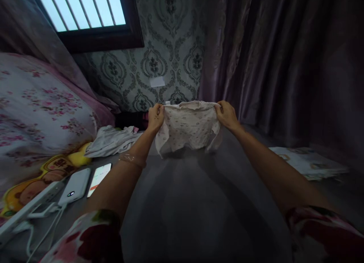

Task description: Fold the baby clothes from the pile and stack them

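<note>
A small, pale patterned shirt [190, 126] hangs stretched between my hands above a grey sheet [182, 202]. Its neckline and upper edge are at the top, and its lower edge droops loosely. My left hand [156, 117] pinches the upper left corner, with a small white tag nearby. The opposite upper corner is gripped by my right hand [227, 114]. Both arms reach forward, and a clear band circles my left wrist.
Crumpled light clothes [113, 141] lie left of my left arm. Nearer are a lit phone [99, 176], a white power bank [75, 185] and a power strip [36, 204] with cables. Folded cloth [308, 162] lies at right. Behind are a patterned wall and curtains [261, 58].
</note>
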Motion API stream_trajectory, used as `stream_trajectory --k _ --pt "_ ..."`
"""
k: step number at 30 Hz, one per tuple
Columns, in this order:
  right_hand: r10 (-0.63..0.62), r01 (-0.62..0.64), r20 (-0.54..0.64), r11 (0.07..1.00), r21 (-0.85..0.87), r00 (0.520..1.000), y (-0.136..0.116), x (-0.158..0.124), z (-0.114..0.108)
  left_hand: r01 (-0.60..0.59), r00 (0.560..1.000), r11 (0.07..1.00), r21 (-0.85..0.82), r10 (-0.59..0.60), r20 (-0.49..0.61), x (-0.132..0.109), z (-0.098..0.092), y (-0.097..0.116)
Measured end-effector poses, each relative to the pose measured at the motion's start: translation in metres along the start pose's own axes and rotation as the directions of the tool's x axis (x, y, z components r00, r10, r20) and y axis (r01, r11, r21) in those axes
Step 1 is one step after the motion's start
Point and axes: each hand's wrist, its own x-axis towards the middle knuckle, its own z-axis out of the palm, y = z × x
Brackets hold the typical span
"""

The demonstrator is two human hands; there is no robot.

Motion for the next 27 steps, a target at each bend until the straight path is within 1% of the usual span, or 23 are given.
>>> stream_trajectory --k 3,6,8,10,13,15,16,18,19,20,21,22,23,24,25,27 --pt "-0.082 0.08 -0.103 0.996 -0.025 0.991 -0.004 -0.012 -0.008 -0.097 0.983 0.976 0.197 0.125 -0.137 -0.014 -0.012 0.014" --pt "-0.167 0.164 -0.138 0.986 -0.033 0.976 -0.016 -0.026 -0.029 -0.209 0.937 0.916 0.344 0.288 -0.198 -0.032 -0.037 0.029" --pt "-0.228 0.228 -0.129 0.974 -0.02 0.965 -0.028 -0.034 -0.051 -0.262 0.898 0.871 0.415 0.378 -0.227 -0.044 -0.059 0.038" --pt "-0.283 0.285 -0.108 0.959 0.0 0.953 -0.044 -0.042 -0.078 -0.29 0.865 0.847 0.446 0.432 -0.256 -0.055 -0.086 0.049" --pt "-0.298 0.3 -0.056 0.953 0.033 0.953 -0.072 -0.046 -0.12 -0.336 0.838 0.824 0.456 0.482 -0.254 -0.067 -0.128 0.074" --pt "-0.269 0.269 -0.013 0.96 0.073 0.963 -0.088 -0.043 -0.141 -0.337 0.864 0.823 0.457 0.463 -0.197 -0.07 -0.151 0.093" --pt "-0.238 0.234 0.031 0.967 0.103 0.971 -0.093 -0.04 -0.147 -0.329 0.881 0.823 0.464 0.444 -0.164 -0.069 -0.16 0.1" --pt "-0.153 0.126 0.148 0.976 0.178 0.977 -0.096 -0.034 -0.149 -0.316 0.912 0.822 0.473 0.401 -0.089 -0.066 -0.168 0.104" --pt "-0.104 0.053 0.232 0.975 0.218 0.967 -0.094 -0.032 -0.144 -0.312 0.926 0.821 0.478 0.376 -0.041 -0.063 -0.166 0.099" --pt "-0.057 -0.028 0.326 0.968 0.249 0.944 -0.088 -0.031 -0.134 -0.31 0.939 0.819 0.483 0.344 0.018 -0.061 -0.161 0.089" --pt "-0.012 -0.109 0.419 0.958 0.265 0.908 -0.08 -0.033 -0.121 -0.306 0.949 0.814 0.494 0.301 0.092 -0.061 -0.152 0.076" --pt "0.02 -0.184 0.519 0.946 0.267 0.854 -0.071 -0.036 -0.105 -0.303 0.953 0.809 0.504 0.24 0.187 -0.062 -0.14 0.059" --pt "0.057 -0.234 0.578 0.943 0.236 0.814 -0.06 -0.042 -0.086 -0.295 0.944 0.802 0.52 0.161 0.287 -0.066 -0.125 0.039" --pt "0.088 -0.262 0.611 0.944 0.201 0.786 -0.048 -0.05 -0.066 -0.282 0.919 0.792 0.542 0.06 0.39 -0.073 -0.108 0.018" --pt "0.106 -0.275 0.657 0.948 0.16 0.746 -0.036 -0.061 -0.045 -0.269 0.889 0.779 0.566 -0.026 0.458 -0.082 -0.09 -0.003" --pt "0.142 -0.261 0.73 0.964 0.051 0.668 -0.015 -0.085 -0.004 -0.226 0.829 0.755 0.615 -0.183 0.528 -0.107 -0.054 -0.04"
